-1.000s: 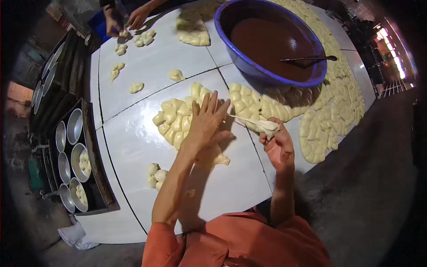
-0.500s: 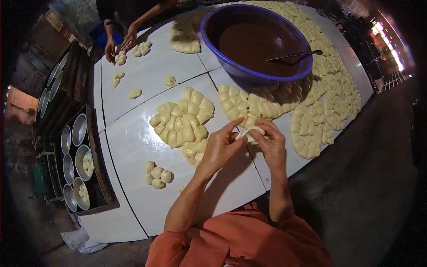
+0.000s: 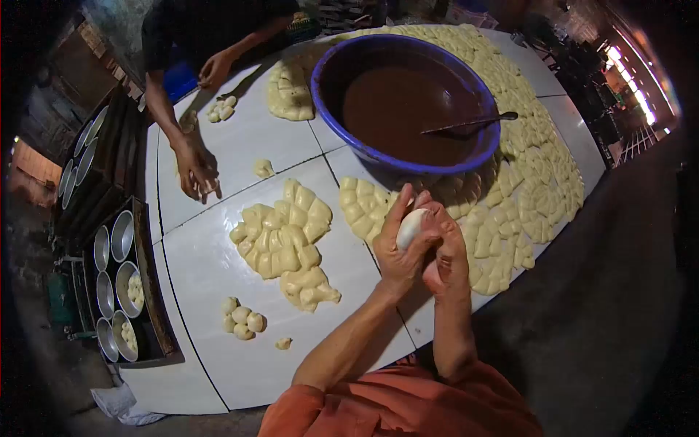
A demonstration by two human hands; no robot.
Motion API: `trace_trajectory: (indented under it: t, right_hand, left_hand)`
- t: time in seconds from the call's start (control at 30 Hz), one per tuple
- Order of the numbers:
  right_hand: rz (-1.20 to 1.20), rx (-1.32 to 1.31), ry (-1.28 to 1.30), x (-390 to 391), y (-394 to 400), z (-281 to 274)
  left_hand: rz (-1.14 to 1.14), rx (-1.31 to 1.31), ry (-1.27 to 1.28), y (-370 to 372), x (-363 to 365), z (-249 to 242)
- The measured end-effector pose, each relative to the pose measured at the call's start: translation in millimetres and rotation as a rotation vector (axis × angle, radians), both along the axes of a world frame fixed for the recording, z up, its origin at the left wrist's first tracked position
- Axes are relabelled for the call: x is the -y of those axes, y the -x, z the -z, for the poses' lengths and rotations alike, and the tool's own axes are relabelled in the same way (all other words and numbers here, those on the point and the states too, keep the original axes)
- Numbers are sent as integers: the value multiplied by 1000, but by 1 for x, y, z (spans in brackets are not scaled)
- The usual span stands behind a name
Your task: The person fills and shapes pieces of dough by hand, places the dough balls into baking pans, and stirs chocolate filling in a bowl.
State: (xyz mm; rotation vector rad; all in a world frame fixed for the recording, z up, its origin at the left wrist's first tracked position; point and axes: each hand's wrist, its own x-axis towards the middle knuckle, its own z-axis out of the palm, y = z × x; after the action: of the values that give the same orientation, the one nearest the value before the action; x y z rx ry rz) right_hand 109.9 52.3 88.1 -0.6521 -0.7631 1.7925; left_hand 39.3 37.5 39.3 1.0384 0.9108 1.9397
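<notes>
Head view: a white table (image 3: 218, 240) in a dim room carries dough pieces (image 3: 280, 237) and a blue bowl (image 3: 328, 127). Above its near edge, the left hand (image 3: 397, 255) and right hand (image 3: 448, 255) both clasp a dough ball (image 3: 410, 227). Bare tabletop lies left of them.
</notes>
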Motion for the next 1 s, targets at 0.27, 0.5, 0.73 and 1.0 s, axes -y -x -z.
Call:
trace_trajectory:
  t: [0.27, 0.5, 0.73, 1.0]
  right_hand:
    - [-122, 665, -327, -150, 1, -14]
    - [-793, 1440, -841, -223, 17, 35]
    - [-355, 817, -614, -181, 14, 4]
    - [-311, 221, -65, -83, 44, 9]
  left_hand:
    - [178, 270, 477, 31, 12, 19]
    - [217, 106, 623, 77, 32, 21]
    - [250, 84, 558, 75, 28, 17]
    - [315, 488, 437, 76, 31, 5]
